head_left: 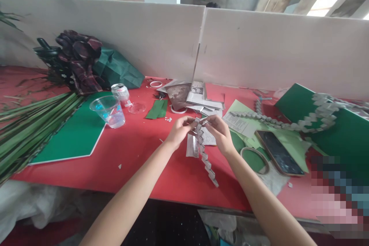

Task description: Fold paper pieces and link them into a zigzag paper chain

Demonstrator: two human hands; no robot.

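- Pinches short paper chain in nearly closed fingers of left hand and right hand.
- Seems unfinished at top, though partly hidden.
- Includes longer chain, already folded.

From the left board to the strip, I have bare desk along the front edge, save a scrap and the left arm above. Cup and can obstruct behind; tape and phone crowd the right; partition closes the back edge.

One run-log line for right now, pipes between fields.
left hand: pinching folded-paper chain | right hand: at chain's upper end | chain: extends toward near edge of red table | right side: phone, longer chain
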